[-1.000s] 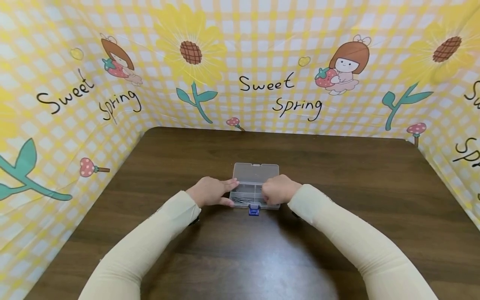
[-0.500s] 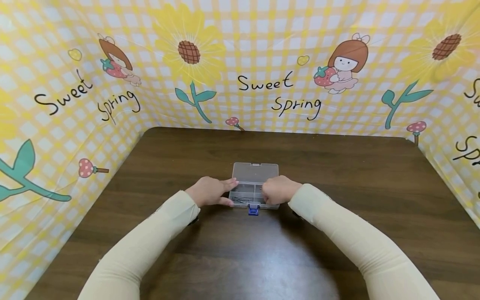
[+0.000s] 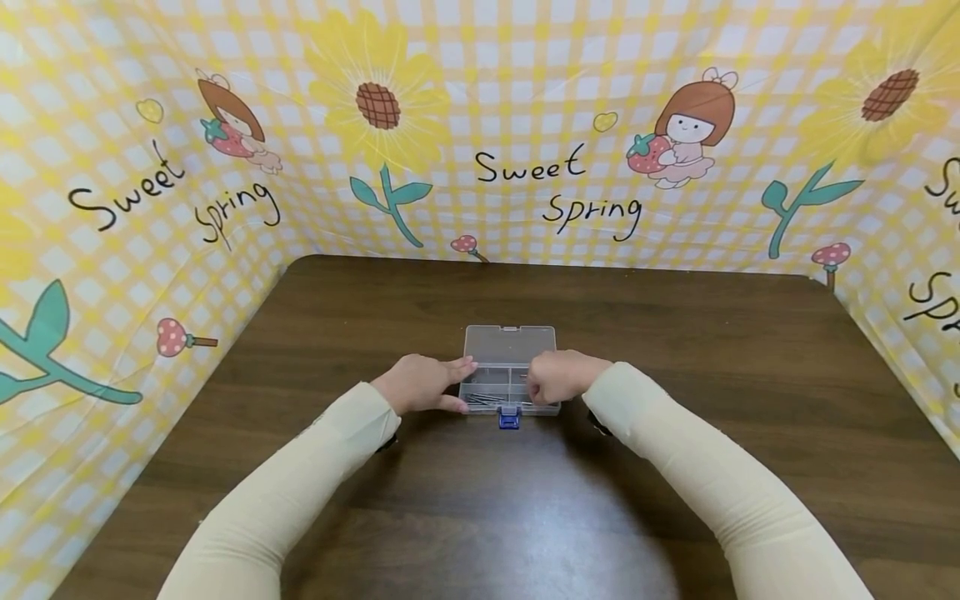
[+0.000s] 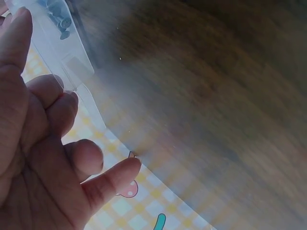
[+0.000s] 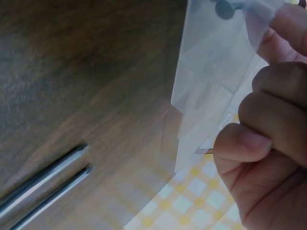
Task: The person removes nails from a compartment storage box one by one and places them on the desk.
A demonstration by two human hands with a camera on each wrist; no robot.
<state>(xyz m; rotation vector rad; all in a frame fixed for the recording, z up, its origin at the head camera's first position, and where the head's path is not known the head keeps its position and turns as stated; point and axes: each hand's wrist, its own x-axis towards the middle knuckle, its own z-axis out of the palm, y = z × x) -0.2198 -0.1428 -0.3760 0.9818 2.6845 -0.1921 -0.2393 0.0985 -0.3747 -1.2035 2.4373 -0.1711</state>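
Observation:
A clear plastic compartment box [image 3: 487, 389] lies on the table with its lid [image 3: 512, 343] laid back. Its blue latch [image 3: 509, 419] hangs at the front. My left hand [image 3: 420, 383] holds the box's left end, thumb at the front corner and fingers at the back corner. Thin metal pieces like nails [image 3: 486, 400] lie in the front left compartment. Through the plastic, screws [image 4: 60, 18] show in the left wrist view. My right hand [image 3: 558, 377] reaches into the right side with bent fingers. Whatever lies between its fingertips is hidden. A dark round head [image 5: 224, 9] shows through the plastic beside them.
Dark wooden table [image 3: 480, 517] surrounds the box. In the right wrist view, two metal rods [image 5: 53, 194] appear at the lower left. A yellow checked cloth [image 3: 525, 100] hangs behind and along both sides.
My right hand has shifted slightly right, showing more of the right compartments. The left hand stays at the box's left end.

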